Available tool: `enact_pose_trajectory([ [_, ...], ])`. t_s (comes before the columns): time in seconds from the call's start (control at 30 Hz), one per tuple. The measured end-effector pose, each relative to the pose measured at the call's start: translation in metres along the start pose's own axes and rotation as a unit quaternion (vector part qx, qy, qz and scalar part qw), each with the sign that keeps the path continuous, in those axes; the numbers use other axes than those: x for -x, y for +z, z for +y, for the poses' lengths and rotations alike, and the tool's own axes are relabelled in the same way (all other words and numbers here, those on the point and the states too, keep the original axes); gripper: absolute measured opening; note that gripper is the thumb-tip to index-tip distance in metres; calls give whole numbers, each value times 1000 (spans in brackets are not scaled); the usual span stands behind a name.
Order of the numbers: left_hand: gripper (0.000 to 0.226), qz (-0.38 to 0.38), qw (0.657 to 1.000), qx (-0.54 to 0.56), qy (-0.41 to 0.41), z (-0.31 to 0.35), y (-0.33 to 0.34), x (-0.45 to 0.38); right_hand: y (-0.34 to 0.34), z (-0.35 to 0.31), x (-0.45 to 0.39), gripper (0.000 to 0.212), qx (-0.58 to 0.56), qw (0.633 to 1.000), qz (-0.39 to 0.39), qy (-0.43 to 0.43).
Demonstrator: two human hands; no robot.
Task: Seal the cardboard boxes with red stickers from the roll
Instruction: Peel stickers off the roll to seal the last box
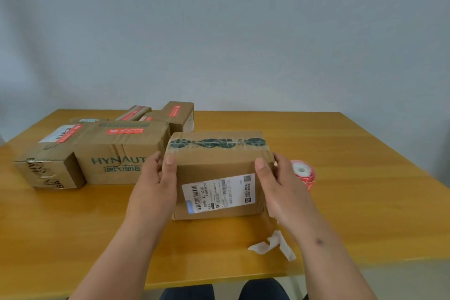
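Note:
A cardboard box point(216, 165) with green printed tape along its top seam and a white shipping label on its front stands in the middle of the table. My left hand point(158, 185) grips its left side, thumb on the front face. My right hand point(280, 182) grips its right side the same way. The roll of red stickers point(304, 174) lies on the table just right of the box, partly behind my right hand.
Several cardboard boxes bearing red stickers, among them the HYNAUT box point(117, 153), crowd the back left of the wooden table point(365, 178). White strips of backing paper point(272, 246) lie near the front edge under my right forearm. My knees show below the table.

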State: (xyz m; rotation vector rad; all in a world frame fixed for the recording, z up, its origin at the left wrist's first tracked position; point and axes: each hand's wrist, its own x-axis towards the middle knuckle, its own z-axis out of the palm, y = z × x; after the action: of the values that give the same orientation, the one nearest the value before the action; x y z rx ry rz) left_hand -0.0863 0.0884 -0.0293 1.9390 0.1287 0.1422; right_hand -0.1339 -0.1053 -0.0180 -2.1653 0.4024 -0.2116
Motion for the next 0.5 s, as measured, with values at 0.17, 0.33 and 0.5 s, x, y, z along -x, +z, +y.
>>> enact_pose_trajectory([
  [0.17, 41, 128, 972, -142, 139, 16, 8, 8, -28, 14, -12, 22, 80, 983, 163, -40],
  [0.33, 31, 101, 929, -111, 338, 31, 33, 25, -45, 38, -18, 25, 207, 965, 158, -10],
  [0.5, 20, -52, 898, -30, 436, 36, 75, 54, -43, 64, -24, 18, 244, 957, 156, -24],
])
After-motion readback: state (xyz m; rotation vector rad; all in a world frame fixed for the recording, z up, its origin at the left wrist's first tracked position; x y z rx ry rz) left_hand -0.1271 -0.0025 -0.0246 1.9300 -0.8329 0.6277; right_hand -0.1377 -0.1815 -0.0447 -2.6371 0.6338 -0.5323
